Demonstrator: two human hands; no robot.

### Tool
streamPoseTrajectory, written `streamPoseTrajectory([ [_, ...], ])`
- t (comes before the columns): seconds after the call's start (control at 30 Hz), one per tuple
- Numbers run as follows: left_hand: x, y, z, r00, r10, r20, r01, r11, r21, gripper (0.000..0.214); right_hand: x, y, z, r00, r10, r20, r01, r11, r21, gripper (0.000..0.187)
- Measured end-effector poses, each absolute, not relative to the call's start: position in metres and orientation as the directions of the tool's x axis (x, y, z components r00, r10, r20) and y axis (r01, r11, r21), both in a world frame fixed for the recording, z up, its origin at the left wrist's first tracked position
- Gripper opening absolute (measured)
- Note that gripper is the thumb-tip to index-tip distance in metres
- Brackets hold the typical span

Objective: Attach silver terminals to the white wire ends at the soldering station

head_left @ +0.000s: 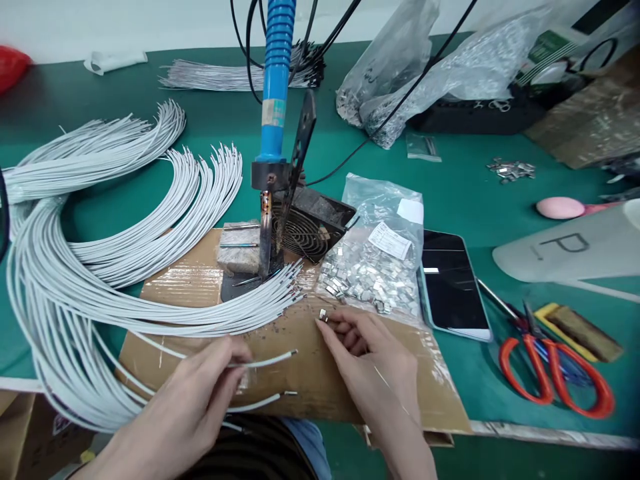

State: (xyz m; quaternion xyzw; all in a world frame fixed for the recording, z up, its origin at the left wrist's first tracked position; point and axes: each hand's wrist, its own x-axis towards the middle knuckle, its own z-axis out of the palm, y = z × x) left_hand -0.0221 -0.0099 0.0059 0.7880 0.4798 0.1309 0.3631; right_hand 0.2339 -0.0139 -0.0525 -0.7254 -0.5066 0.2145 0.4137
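Observation:
My left hand (205, 387) pinches a white cable (273, 362), whose bare tip points right over the cardboard. Below it, another white cable (260, 404) ends in a metal tip. Between the thumb and forefinger of my right hand (367, 353) is a small metal connector (323, 315), apart from the cable end. A thin pale wire (387, 383) runs across the back of that hand. Just beyond, a clear bag (385, 193) holds many similar metal pieces (370, 277). A blue-handled soldering iron (274, 133) stands tip down in a holder above the cardboard.
Bundles of white cables (120, 293) cover the left side. A piece of cardboard (420, 373) lies under my hands. A small fan (303, 230) sits behind the iron. To the right are a phone (455, 283), orange-handled scissors (547, 367) and a white cylinder (565, 243).

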Motion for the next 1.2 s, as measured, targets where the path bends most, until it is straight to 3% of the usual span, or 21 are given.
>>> streamPoseTrajectory([
  [0.13, -0.007, -0.012, 0.012, 0.519, 0.808, -0.280, 0.583, -0.095, 0.807, 0.022, 0.235, -0.019, -0.055, 0.347, 0.938, 0.010, 0.532, -0.188, -0.826, 0.019],
  [0.2, 0.004, -0.012, 0.008, 0.472, 0.825, -0.310, 0.533, 0.013, 0.846, 0.005, 0.236, -0.025, -0.057, 0.353, 0.934, -0.043, 0.486, -0.223, -0.845, 0.019],
  [0.3, 0.016, -0.008, 0.003, 0.362, 0.863, -0.352, 0.428, 0.181, 0.885, 0.012, 0.234, -0.034, -0.055, 0.370, 0.923, -0.111, 0.371, -0.256, -0.893, 0.021],
  [0.5, 0.018, -0.004, 0.002, 0.273, 0.874, -0.402, 0.264, 0.334, 0.905, 0.017, 0.203, -0.040, -0.032, 0.260, 0.929, -0.264, 0.010, -0.276, -0.961, 0.028],
  [0.57, 0.016, -0.006, 0.003, 0.270, 0.876, -0.399, 0.246, 0.338, 0.909, 0.017, 0.189, -0.040, -0.025, 0.231, 0.899, -0.373, -0.211, -0.327, -0.921, 0.021],
  [0.63, 0.014, -0.007, 0.004, 0.259, 0.884, -0.390, 0.227, 0.337, 0.914, 0.015, 0.179, -0.038, -0.021, 0.184, 0.895, -0.407, -0.317, -0.338, -0.886, 0.017],
  [0.97, 0.012, -0.001, 0.010, 0.221, 0.856, -0.468, 0.168, 0.439, 0.883, 0.041, 0.170, -0.032, -0.019, 0.184, 0.933, -0.309, -0.241, -0.261, -0.935, 0.014],
  [1.2, 0.007, -0.005, 0.010, 0.273, 0.838, -0.473, 0.101, 0.464, 0.880, 0.046, 0.168, -0.033, -0.020, 0.127, 0.901, -0.414, -0.361, -0.347, -0.866, 0.017],
])
